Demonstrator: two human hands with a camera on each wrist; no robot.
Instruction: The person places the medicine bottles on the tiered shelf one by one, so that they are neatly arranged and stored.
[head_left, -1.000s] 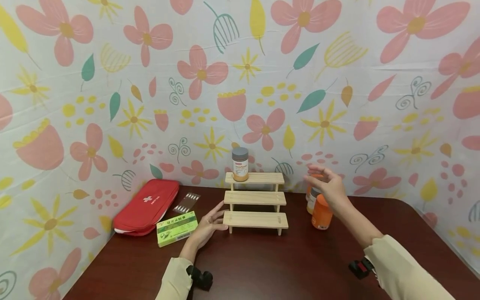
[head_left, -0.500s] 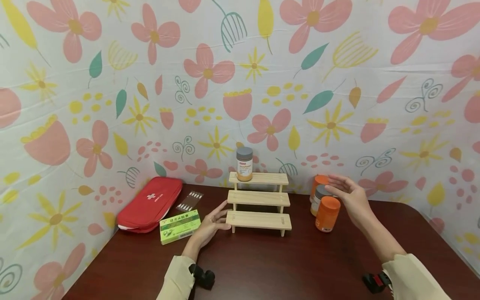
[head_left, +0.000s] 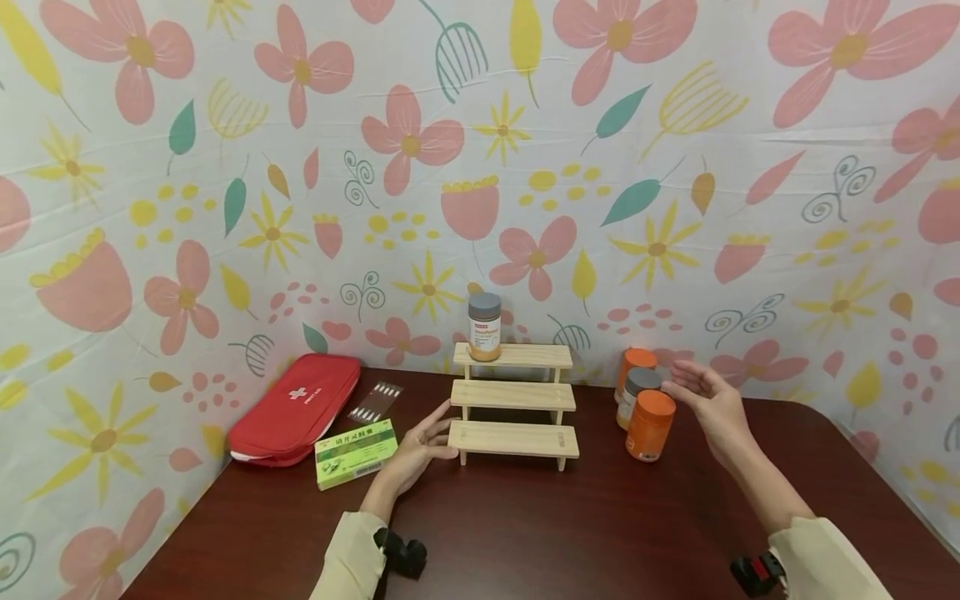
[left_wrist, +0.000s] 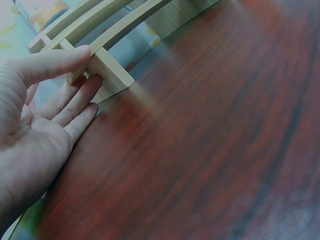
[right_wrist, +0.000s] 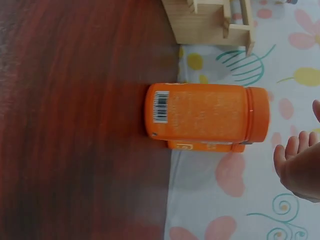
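Observation:
A three-step wooden stand (head_left: 513, 439) is on the table. My left hand (head_left: 408, 458) holds its left end; in the left wrist view the thumb lies at the end of a step and the fingers touch the leg. On the top step stands a grey-lidded supplement bottle (head_left: 484, 329). To the right, an orange bottle (head_left: 649, 427), another grey-lidded bottle (head_left: 637, 385) and a second orange bottle (head_left: 637, 360) stand close together, the rear ones partly hidden. My right hand (head_left: 718, 417) hovers just right of them, apart, fingers loosely bent and holding nothing.
At the left lie a red first-aid pouch (head_left: 296, 408), a green medicine box (head_left: 356, 454) and a clear sheet of white capsule-like pieces (head_left: 376, 402). A flowered cloth (head_left: 525, 167) hangs behind the dark wooden table (head_left: 555, 533).
My right hand has drawn back rightward from above the bottle group, leaving it more exposed. The left hand stays at the stand. The view shifts slightly.

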